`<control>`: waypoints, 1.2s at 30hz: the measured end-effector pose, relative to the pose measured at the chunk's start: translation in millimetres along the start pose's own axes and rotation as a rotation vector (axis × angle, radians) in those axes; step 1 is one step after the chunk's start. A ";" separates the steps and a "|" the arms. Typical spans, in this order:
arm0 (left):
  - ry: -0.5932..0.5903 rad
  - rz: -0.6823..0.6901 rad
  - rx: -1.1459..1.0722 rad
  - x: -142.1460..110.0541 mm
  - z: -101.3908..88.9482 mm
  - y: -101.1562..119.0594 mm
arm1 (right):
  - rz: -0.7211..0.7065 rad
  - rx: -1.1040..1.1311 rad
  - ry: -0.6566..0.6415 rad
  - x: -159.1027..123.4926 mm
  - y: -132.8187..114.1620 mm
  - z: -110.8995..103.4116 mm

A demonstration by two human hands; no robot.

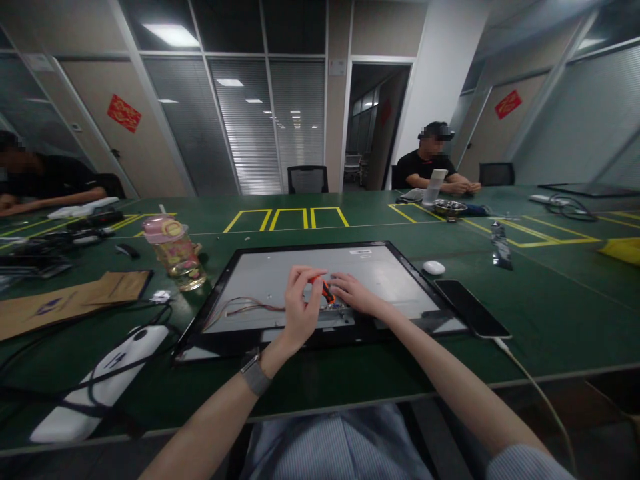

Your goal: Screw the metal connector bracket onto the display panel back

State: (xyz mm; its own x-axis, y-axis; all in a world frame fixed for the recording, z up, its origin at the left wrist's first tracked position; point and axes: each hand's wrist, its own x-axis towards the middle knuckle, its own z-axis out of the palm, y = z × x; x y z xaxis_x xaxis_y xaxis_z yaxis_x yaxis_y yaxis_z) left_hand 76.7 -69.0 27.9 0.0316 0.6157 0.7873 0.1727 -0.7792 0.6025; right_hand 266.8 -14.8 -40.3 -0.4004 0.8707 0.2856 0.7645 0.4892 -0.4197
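Note:
A flat display panel (pixel 395 270) with a black frame and grey back lies on the green table in front of me. My left hand (pixel 303 307), wearing a watch (pixel 255 373), pinches an orange-and-black screwdriver (pixel 327 292) by its handle, tilted over the panel's near middle. The shaft and tip are hidden. Close beside the handle is my right hand (pixel 354 295), its fingers apart and slightly bent; whether they touch the screwdriver is unclear. Beneath both hands runs a metal strip with small parts (pixel 340 319). Thin wires (pixel 245 305) trail from it to the left.
Left of the panel stand a pink-lidded bottle (pixel 177 253), a paper bag (pixel 75 303) and a white power strip (pixel 107 380) with black cables. To the right lie a phone (pixel 470 308) on a cable and a white case (pixel 433 267). Two people sit across the table.

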 end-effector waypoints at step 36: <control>-0.015 0.009 0.014 -0.7 2.5 -3.1 | 0.005 -0.025 -0.004 -1.0 -4.0 -2.7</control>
State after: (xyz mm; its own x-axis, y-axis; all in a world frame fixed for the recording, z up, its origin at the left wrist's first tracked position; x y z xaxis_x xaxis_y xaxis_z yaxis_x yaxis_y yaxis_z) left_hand 78.7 -66.7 25.1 0.0482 0.6101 0.7909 0.1864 -0.7834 0.5930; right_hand 265.5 -17.7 -36.5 -0.3984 0.8736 0.2795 0.7790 0.4831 -0.3997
